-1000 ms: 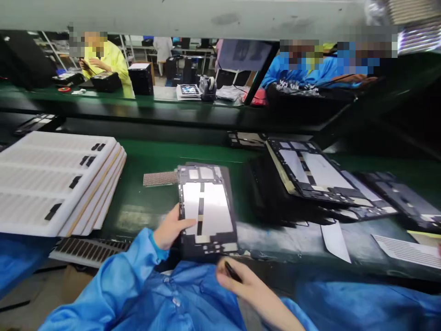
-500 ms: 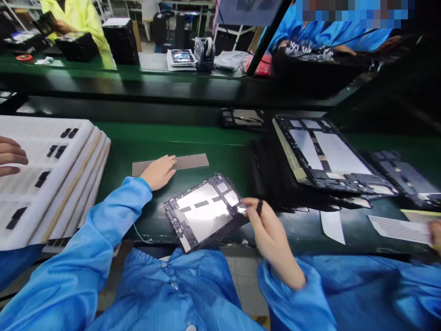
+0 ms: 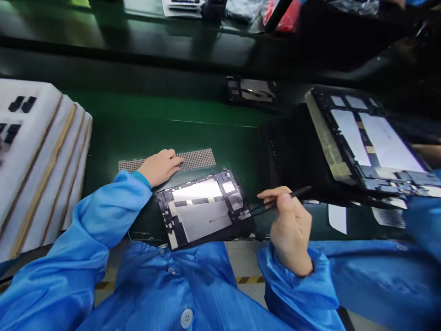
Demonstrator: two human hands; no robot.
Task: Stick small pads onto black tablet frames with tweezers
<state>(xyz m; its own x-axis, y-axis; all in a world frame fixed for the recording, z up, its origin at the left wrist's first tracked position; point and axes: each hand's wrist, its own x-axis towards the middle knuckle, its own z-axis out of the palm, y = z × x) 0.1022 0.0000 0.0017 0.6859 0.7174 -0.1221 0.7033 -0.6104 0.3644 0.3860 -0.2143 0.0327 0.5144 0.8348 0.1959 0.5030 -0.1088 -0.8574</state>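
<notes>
My left hand (image 3: pixel 161 168) rests on a strip of small squared stickers (image 3: pixel 198 159), palm down with its fingers stretched out over it. In front of my body lies an opened tablet (image 3: pixel 203 207), turned at a slant, with a silvery battery and dark edge parts showing. My right hand (image 3: pixel 289 225) is closed around black tweezers (image 3: pixel 292 193). Their tips reach the right edge of the tablet, by a small part at its corner. Whether the tips pinch anything is too small to tell.
Foam trays (image 3: pixel 51 170) are stacked at the left with black pieces on top. At the right, another opened tablet (image 3: pixel 386 138) tops a dark pile. A further tablet part (image 3: pixel 253 89) lies at the back. A white sheet (image 3: pixel 337 218) and a co-worker's blue sleeve (image 3: pixel 382 276) are at the right.
My view has tipped downward. My right hand has turned, and the tweezers now show plainly with their tips at the tablet's edge. My left hand stays on the sticker strip.
</notes>
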